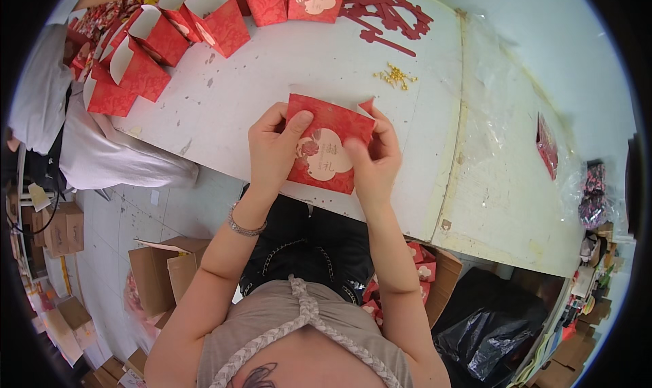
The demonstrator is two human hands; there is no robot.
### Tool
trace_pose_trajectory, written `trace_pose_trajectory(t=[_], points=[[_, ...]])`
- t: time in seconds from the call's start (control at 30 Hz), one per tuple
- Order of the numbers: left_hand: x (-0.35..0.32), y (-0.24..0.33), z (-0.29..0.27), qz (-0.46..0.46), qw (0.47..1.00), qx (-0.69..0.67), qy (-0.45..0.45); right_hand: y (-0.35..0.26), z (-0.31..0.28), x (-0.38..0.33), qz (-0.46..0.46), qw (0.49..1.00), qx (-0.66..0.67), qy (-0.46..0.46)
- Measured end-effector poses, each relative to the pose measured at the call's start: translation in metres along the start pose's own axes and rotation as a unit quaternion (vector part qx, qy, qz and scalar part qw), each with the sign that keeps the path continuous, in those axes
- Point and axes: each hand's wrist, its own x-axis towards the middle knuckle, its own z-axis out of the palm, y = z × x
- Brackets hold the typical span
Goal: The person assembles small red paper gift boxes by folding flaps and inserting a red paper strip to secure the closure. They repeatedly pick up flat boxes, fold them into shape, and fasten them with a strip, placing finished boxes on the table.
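Over the table's near edge I hold a red paper gift box (pixel 326 120) with a cream flower-shaped label on its front. My left hand (pixel 273 140) grips its left side, thumb pressed on the front panel and the fingers behind. My right hand (pixel 377 157) grips the right side, its thumb on the front near the label's edge. A small red flap sticks up by the right fingertips. Beyond the box lies a little heap of small gold pieces (pixel 395 76). Behind that is a pile of dark red flat cut-out strips (pixel 390 14).
Several open red boxes (pixel 219 18) stand along the table's (pixel 224 109) far left. A person's light-coloured sleeve (pixel 122 150) rests at the left edge. Below are a cardboard carton (pixel 155 269), a carton of red boxes (pixel 426 271) and a black plastic bag (pixel 489 327).
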Motion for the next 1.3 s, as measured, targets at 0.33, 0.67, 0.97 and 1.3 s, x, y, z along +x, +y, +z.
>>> trace_pose_trajectory(t=[0.33,0.67,0.97,1.3], points=[[-0.007,0.003,0.001,0.068,0.993,0.096,-0.003,0.002,-0.002,0.001,-0.011,0.990,-0.117,0.080],[0.005,0.007,-0.002,-0.104,0.978,-0.105,-0.148,-0.007,0.000,0.014,0.119,0.991,0.063,0.027],[0.005,0.013,-0.004,-0.034,0.991,-0.013,-0.126,-0.005,0.000,0.014,0.072,0.997,-0.026,0.021],[0.020,0.014,-0.007,0.052,0.975,0.091,-0.194,-0.003,0.000,0.009,-0.004,0.998,-0.055,0.033]])
